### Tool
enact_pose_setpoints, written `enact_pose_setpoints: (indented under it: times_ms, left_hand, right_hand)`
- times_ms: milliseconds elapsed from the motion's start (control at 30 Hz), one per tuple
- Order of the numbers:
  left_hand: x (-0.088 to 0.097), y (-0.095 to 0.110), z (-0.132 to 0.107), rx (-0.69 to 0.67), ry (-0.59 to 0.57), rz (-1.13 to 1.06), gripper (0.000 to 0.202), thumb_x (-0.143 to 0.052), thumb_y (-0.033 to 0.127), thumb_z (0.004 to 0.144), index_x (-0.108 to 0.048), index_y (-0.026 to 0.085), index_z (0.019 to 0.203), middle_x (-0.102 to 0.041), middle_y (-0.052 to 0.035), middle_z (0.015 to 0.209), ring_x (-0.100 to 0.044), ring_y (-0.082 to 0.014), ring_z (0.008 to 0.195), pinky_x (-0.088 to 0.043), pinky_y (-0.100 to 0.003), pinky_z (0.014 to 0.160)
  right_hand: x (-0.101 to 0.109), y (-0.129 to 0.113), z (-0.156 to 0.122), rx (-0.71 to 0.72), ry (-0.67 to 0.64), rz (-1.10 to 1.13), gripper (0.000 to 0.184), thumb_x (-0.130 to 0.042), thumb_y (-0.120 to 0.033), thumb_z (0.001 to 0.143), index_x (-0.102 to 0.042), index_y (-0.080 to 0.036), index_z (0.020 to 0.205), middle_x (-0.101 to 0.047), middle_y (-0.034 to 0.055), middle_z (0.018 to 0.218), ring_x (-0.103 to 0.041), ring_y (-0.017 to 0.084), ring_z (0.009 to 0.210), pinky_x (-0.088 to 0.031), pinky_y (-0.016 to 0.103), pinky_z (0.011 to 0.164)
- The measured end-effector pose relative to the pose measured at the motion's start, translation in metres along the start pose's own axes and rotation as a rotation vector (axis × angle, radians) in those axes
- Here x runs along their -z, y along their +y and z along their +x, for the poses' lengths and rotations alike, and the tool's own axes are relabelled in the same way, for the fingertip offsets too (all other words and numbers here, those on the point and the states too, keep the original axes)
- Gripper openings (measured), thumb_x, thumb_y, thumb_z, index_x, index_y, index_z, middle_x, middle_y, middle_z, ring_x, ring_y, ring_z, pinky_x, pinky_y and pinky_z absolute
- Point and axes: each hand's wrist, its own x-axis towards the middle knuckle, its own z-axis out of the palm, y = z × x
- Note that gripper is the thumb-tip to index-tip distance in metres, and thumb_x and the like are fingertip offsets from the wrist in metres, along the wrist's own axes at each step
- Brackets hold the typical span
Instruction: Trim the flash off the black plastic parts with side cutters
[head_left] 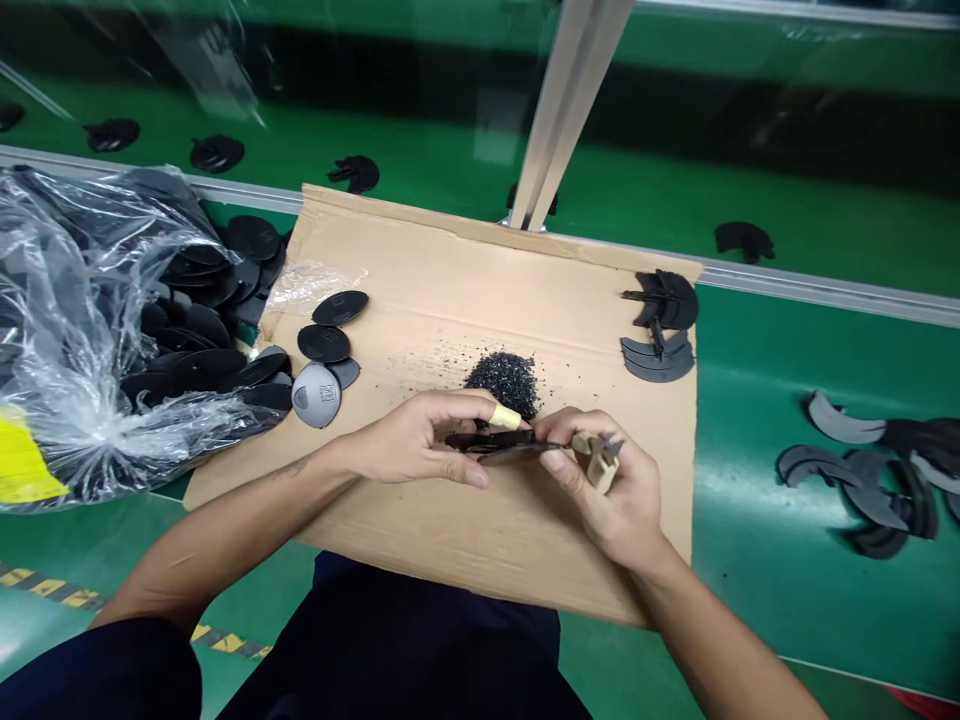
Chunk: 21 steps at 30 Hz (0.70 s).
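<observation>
Head view: my left hand (pixel 420 440) is pinching a flat black disc (pixel 499 447) edge-on, fingers closed on its left end, taped fingertip (pixel 504 417) on top. My right hand (pixel 611 490) is closing on the disc's right end while also holding a small tan-handled tool (pixel 600 462). The disc is hovering over the cardboard sheet (pixel 450 290), just beside a pile of black shavings (pixel 506 380). Loose discs (pixel 324 342) and a plastic bag (pixel 82 330) are lying at left.

green bench top (pixel 750 590), brown cardboard sheet (pixel 450 300) laid flat on it – plastic bag of black discs (pixel 112 330) at left, curved black offcuts (pixel 870 480) at right – conveyor belt (pixel 660 200) behind, scattered black parts
</observation>
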Motion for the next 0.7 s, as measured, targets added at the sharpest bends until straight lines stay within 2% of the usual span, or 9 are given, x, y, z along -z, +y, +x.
enact_pose_setpoints:
  times_ms: [133, 233, 300, 400, 500, 600, 700]
  left_hand:
    - [-0.002, 0.003, 0.001, -0.019, 0.025, 0.106, 0.033, -0.067, 0.042, 0.092, -0.072, 0.014, 0.108, -0.066, -0.0091, 0.096, -0.063, -0.0182, 0.089, -0.052, -0.027, 0.077]
    - [-0.009, 0.006, 0.002, -0.056, 0.08, 0.209, 0.02, -0.061, 0.029, 0.093, -0.072, 0.013, 0.097, -0.067, -0.0071, 0.089, -0.062, -0.0158, 0.082, -0.049, -0.024, 0.073]
    - [-0.016, 0.005, 0.001, -0.021, 0.196, 0.304, 0.014, -0.062, 0.023, 0.09, -0.071, 0.013, 0.094, -0.067, -0.0044, 0.082, -0.06, -0.013, 0.074, -0.046, -0.022, 0.067]
    - [-0.026, 0.003, 0.001, 0.031, 0.372, 0.435, 0.011, -0.062, 0.02, 0.088, -0.07, 0.013, 0.092, -0.067, -0.0019, 0.077, -0.058, -0.0112, 0.067, -0.044, -0.021, 0.064]
    - [-0.03, 0.001, 0.001, -0.003, 0.426, 0.547, 0.007, -0.062, 0.018, 0.085, -0.068, 0.014, 0.085, -0.065, 0.0, 0.072, -0.056, -0.0103, 0.063, -0.042, -0.02, 0.061]
    - [-0.031, 0.001, 0.001, -0.099, 0.412, 0.615, 0.01, -0.06, 0.016, 0.086, -0.061, 0.015, 0.076, -0.061, 0.0006, 0.068, -0.053, -0.0096, 0.061, -0.041, -0.02, 0.059]
    - [-0.031, 0.001, 0.001, -0.18, 0.379, 0.62, 0.018, -0.059, 0.021, 0.091, -0.056, 0.016, 0.074, -0.061, -0.0001, 0.069, -0.053, -0.0098, 0.061, -0.041, -0.021, 0.06]
  right_hand:
    - [0.004, -0.005, 0.005, -0.332, -0.086, 0.338, 0.028, -0.074, -0.044, 0.086, -0.058, -0.021, 0.083, -0.051, -0.0021, 0.073, -0.048, 0.012, 0.061, -0.043, 0.026, 0.056]
    - [0.004, -0.004, 0.005, -0.405, -0.151, 0.415, 0.029, -0.071, -0.047, 0.087, -0.057, -0.021, 0.085, -0.048, -0.0035, 0.07, -0.044, 0.011, 0.056, -0.042, 0.026, 0.053]
    - [0.001, 0.0, 0.003, -0.308, -0.101, 0.22, 0.025, -0.066, -0.045, 0.092, -0.058, -0.022, 0.086, -0.052, -0.0022, 0.072, -0.048, 0.013, 0.059, -0.045, 0.027, 0.057]
    - [-0.003, 0.008, -0.001, 0.061, 0.028, -0.249, 0.022, -0.067, -0.042, 0.092, -0.062, -0.021, 0.1, -0.062, 0.0048, 0.088, -0.06, 0.019, 0.077, -0.052, 0.033, 0.069]
    - [-0.006, 0.015, -0.004, 0.41, 0.019, -0.603, 0.042, -0.076, -0.038, 0.086, -0.06, -0.019, 0.12, -0.067, 0.0122, 0.101, -0.066, 0.025, 0.089, -0.055, 0.037, 0.074]
    - [-0.007, 0.017, -0.005, 0.525, 0.034, -0.782, 0.035, -0.071, -0.024, 0.088, -0.06, -0.017, 0.121, -0.07, 0.0123, 0.095, -0.067, 0.024, 0.081, -0.054, 0.036, 0.068]
    - [-0.006, 0.015, -0.005, 0.531, 0.054, -0.767, 0.029, -0.065, -0.013, 0.087, -0.061, -0.016, 0.115, -0.071, 0.0115, 0.092, -0.067, 0.023, 0.078, -0.054, 0.035, 0.066]
